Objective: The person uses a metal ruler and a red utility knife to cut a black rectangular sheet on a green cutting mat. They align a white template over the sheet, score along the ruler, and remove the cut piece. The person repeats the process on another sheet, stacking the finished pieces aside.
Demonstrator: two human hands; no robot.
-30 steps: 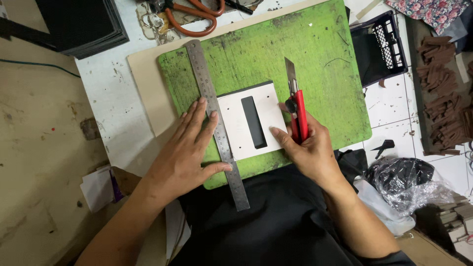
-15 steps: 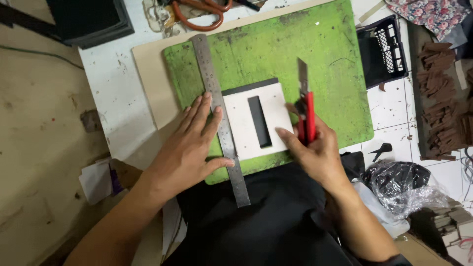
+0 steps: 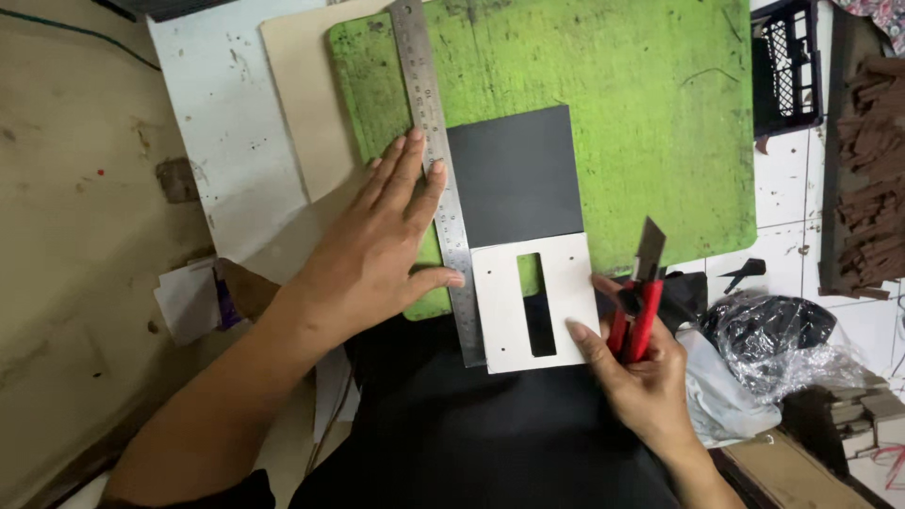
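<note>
My left hand (image 3: 377, 254) lies flat with its fingers on a long steel ruler (image 3: 429, 113) that runs down the green cutting mat (image 3: 650, 123). A dark grey sheet (image 3: 514, 174) lies on the mat against the ruler's right edge. A white card template (image 3: 500, 311) with a rectangular slot overlaps the sheet's near end and overhangs the mat's near edge. My right hand (image 3: 641, 386) grips a red utility knife (image 3: 643, 287) with its blade out, pointing away from me. That hand's index fingertip rests on the template's right edge.
A beige board (image 3: 302, 104) lies under the mat on a white table (image 3: 222, 123). A black mesh basket (image 3: 787, 66) and stacked brown pieces (image 3: 863, 179) stand at the right. A black plastic bag (image 3: 782, 339) sits near my right hand.
The white template has slid toward me, uncovering the dark grey sheet. My right hand with the knife has come down to the near edge. My left hand stays on the ruler.
</note>
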